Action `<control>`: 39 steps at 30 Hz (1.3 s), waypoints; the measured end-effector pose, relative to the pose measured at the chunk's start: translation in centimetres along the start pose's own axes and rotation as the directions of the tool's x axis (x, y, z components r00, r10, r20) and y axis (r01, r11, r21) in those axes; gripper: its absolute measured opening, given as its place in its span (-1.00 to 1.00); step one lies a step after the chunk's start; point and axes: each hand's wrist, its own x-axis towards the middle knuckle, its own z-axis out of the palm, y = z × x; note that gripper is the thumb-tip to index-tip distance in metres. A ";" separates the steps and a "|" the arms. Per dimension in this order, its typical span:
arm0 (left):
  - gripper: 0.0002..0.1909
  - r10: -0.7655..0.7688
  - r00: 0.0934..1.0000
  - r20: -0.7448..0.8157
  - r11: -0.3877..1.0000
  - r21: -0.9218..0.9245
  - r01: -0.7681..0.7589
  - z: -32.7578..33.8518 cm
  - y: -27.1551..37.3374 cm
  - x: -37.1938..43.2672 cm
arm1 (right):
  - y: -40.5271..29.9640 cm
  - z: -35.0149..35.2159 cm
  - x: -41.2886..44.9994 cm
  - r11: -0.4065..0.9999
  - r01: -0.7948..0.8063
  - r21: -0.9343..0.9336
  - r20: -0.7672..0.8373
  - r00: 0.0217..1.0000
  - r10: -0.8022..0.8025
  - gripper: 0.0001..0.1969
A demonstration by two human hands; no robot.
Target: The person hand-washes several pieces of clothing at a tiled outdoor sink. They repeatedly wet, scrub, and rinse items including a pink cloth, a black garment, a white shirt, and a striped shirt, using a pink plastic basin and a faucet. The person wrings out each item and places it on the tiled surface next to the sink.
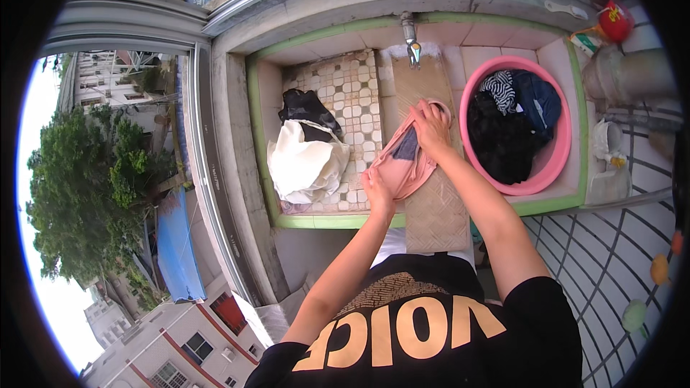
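Both my hands are on a pink garment [411, 179] with a dark blue-grey patch. It lies partly across a tan washboard-like plank [437, 226] that spans the tiled sink and juts over its front edge. My left hand [379, 193] grips the garment's lower left edge. At its upper right end, my right hand [431, 128] grasps the cloth, fingers bent over it. Above the plank's far end a metal faucet [412, 48] comes out of the wall; no water is visible from it.
A pink plastic basin [564, 143] with dark and striped clothes stands in the sink's right part. White cloth [308, 164] and a black garment [307, 106] lie on the tiled slab [360, 118] at left. The green rim [334, 221] borders the sink. A window frame [202, 172] runs along the left.
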 end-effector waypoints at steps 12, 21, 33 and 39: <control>-0.66 0.003 0.998 -0.063 0.990 0.141 0.006 -1.8 -2.6 1.7 | -2.6 -0.9 -2.9 0.992 0.119 0.048 0.038 0.992 -0.120 -0.56; -0.64 -0.100 0.995 -0.016 0.993 -0.063 0.099 0.2 0.2 0.9 | -1.1 -4.9 -5.3 0.943 0.060 0.326 -0.204 0.979 0.008 -0.76; -0.52 -0.412 0.839 0.356 0.798 -0.304 0.521 6.6 6.0 -3.9 | 3.7 -10.0 -1.2 0.974 -0.219 0.064 -0.130 0.966 0.225 -0.52; -0.38 -0.031 0.993 0.113 0.931 0.365 -0.012 1.1 -0.6 -2.9 | 1.4 -3.6 1.7 0.994 -0.065 -0.093 0.093 0.993 0.073 -0.63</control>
